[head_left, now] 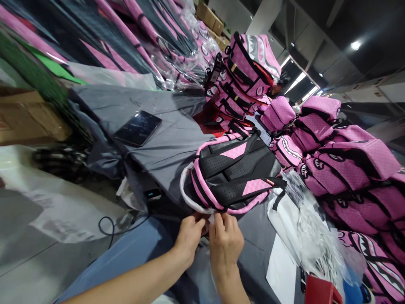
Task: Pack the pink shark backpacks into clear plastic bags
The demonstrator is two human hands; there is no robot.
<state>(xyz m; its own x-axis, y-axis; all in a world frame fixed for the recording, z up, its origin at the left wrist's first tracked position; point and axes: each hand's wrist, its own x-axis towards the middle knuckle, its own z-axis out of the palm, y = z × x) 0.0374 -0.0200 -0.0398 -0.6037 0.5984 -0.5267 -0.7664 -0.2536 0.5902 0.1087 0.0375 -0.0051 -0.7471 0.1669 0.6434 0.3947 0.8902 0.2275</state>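
Observation:
A pink and black backpack (236, 175) lies back-side up on a grey cloth-covered table (164, 126), its near end partly in a clear plastic bag. My left hand (189, 236) and my right hand (225, 240) meet at the backpack's near edge. Both hands pinch a small white piece (211, 218) there, fingers pressed together. I cannot make out whether it is a tag or the bag's edge.
A dark tablet (138, 127) lies on the cloth to the left. Pink backpacks are piled at the right (344, 169) and behind (247, 76). Clear bags (303, 219) lie beside the backpack. A cardboard box (28, 116) stands at far left, a cable (110, 230) below.

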